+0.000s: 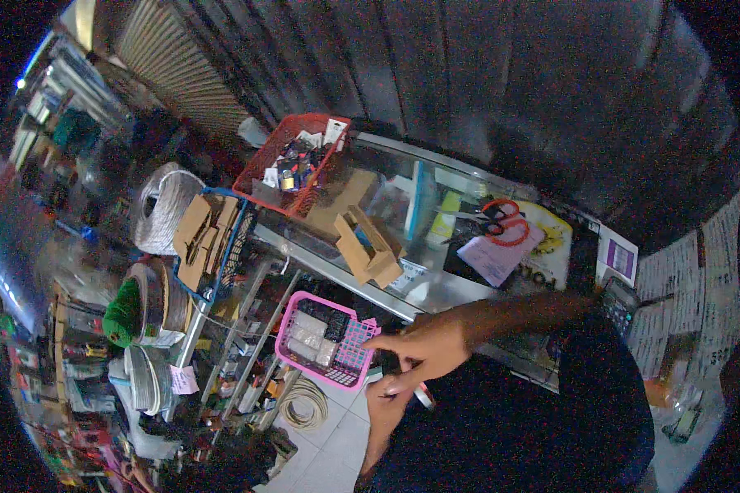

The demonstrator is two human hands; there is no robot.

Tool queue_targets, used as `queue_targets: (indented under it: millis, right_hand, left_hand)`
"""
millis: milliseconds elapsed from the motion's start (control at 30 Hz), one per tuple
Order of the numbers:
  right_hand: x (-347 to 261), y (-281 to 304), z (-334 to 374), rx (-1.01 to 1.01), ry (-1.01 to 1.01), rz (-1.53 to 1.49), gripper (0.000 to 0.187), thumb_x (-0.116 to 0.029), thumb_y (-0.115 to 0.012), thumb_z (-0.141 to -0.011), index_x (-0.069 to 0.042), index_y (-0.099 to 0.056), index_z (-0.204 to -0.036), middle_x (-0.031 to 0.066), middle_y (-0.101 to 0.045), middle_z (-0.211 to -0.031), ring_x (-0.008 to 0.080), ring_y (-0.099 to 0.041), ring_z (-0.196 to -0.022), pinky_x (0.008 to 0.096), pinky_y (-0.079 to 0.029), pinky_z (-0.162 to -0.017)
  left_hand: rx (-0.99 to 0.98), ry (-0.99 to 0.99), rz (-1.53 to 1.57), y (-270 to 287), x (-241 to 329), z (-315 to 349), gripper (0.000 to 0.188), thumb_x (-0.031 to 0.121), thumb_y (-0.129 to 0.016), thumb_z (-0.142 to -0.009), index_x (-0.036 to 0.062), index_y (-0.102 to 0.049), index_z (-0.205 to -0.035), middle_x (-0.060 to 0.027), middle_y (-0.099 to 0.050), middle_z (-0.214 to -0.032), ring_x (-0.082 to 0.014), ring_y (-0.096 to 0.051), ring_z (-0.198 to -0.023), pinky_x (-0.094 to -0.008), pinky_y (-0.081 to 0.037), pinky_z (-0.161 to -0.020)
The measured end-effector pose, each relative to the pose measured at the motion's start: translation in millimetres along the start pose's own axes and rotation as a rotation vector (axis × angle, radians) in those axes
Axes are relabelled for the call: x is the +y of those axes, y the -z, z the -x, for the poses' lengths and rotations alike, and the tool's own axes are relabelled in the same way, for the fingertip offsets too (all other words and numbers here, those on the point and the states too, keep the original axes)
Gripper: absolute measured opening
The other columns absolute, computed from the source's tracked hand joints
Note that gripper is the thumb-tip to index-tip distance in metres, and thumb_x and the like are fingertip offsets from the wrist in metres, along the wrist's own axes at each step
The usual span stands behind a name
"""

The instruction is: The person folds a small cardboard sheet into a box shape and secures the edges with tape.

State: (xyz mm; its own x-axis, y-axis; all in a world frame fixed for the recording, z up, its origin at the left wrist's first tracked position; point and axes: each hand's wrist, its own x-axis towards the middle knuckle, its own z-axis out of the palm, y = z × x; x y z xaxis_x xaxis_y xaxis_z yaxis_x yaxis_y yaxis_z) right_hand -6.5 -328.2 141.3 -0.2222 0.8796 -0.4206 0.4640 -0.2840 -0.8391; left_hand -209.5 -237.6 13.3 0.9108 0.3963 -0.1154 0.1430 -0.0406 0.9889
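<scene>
My right hand (432, 347) reaches in from the right, its index finger stretched to the near rim of a pink plastic basket (284, 324). Its other fingers bend down towards my left hand (386, 396), which lies just below and against it. Most of the left fingers are hidden, so I cannot tell what they grip. A small white, rounded object (424, 398) shows beside the two hands. Inside the basket lie clear packets (307, 333) of pale and dark small items. Whether a hand bears the basket's weight is not visible.
A glass counter holds a red basket (263, 160) of packaged goods, an open cardboard box (368, 251), and red-handled scissors (506, 222) on paper. A blue crate (237, 246) of cardboard stands beside rope spools (160, 209). Coiled cable (304, 404) lies on the tiled floor.
</scene>
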Motion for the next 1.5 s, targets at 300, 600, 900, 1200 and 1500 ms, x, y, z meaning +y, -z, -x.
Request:
queue_targets:
  millis: [300,600,900,1200,1500]
  right_hand:
    - [154.5,63.6,89.5,0.883,-0.294,0.526,0.045,-0.025,-0.068,-0.088,-0.003,-0.057,-0.126,0.0156,-0.067,-0.102,0.0286,-0.066,-0.093,0.0401,-0.051,-0.083]
    - [171.9,50.0,103.7,0.928,-0.329,0.497,0.048,-0.021,-0.073,-0.08,-0.007,-0.058,-0.124,0.0172,-0.061,-0.114,0.0333,-0.061,-0.103,0.0423,-0.051,-0.085]
    - [185.9,79.0,96.8,0.72,-0.553,0.641,0.044,-0.024,-0.073,-0.08,-0.007,-0.06,-0.119,0.0164,-0.064,-0.109,0.0356,-0.064,-0.096,0.0429,-0.053,-0.081]
    - [187.3,106.2,98.0,0.777,-0.487,0.483,0.041,-0.018,-0.07,-0.083,-0.005,-0.059,-0.12,0.0123,-0.066,-0.101,0.0288,-0.066,-0.087,0.0393,-0.054,-0.078]
    - [98.1,119.2,66.1,0.718,0.047,0.074,0.049,-0.007,-0.069,-0.083,-0.003,-0.056,-0.129,0.0095,-0.065,-0.102,0.0216,-0.065,-0.09,0.0354,-0.053,-0.082]
  left_hand:
    - [-0.25,-0.317,0.063,-15.5,18.1,-19.4,0.008,0.006,-0.066,-0.09,-0.0009,-0.068,-0.087,-0.0101,-0.074,-0.098,-0.0221,-0.07,-0.095,-0.0333,-0.054,-0.085]
    - [-0.186,-0.385,0.004,-25.0,5.3,-21.3,0.02,0.02,-0.065,-0.094,0.0023,-0.069,-0.087,-0.0095,-0.07,-0.08,-0.0208,-0.068,-0.071,-0.0328,-0.053,-0.064]
    - [-0.185,-0.294,-0.062,-19.2,6.3,-18.4,0.022,0.024,-0.067,-0.093,0.0031,-0.067,-0.085,-0.0086,-0.065,-0.071,-0.0212,-0.065,-0.062,-0.0346,-0.051,-0.059]
    - [-0.541,-0.399,-0.285,6.4,-18.1,-19.1,0.075,0.032,-0.077,-0.082,0.0067,-0.034,-0.138,-0.0215,-0.041,-0.137,-0.0373,-0.041,-0.13,-0.0445,-0.037,-0.109]
    - [-0.268,-0.444,-0.308,73.7,43.3,-61.5,0.092,0.04,-0.087,-0.069,0.0085,-0.036,-0.139,-0.0242,-0.02,-0.153,-0.041,-0.021,-0.143,-0.0473,-0.026,-0.116]
